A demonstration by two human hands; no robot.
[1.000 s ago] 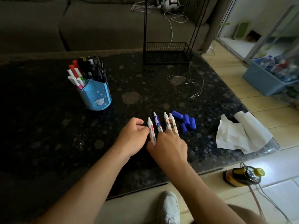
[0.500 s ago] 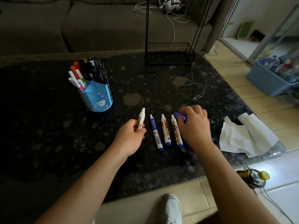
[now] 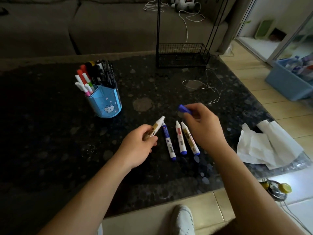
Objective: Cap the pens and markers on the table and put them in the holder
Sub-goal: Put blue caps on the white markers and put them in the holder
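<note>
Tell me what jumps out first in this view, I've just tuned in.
The two hands at centre: the left hand grips an uncapped marker raised off the table, and the right hand pinches a blue cap just beyond it. Between them three more uncapped markers lie side by side on the dark table. Further back on the left stands the blue holder, already packed with pens.

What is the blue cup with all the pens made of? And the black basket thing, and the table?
The blue cup looks like smooth plastic: even colour, a printed cartoon face, a soft sheen. The black basket seems to be thin metal wire, since you can see through its grid. The table looks like polished dark stone, speckled with pale patches, though it could be an imitation.
</note>
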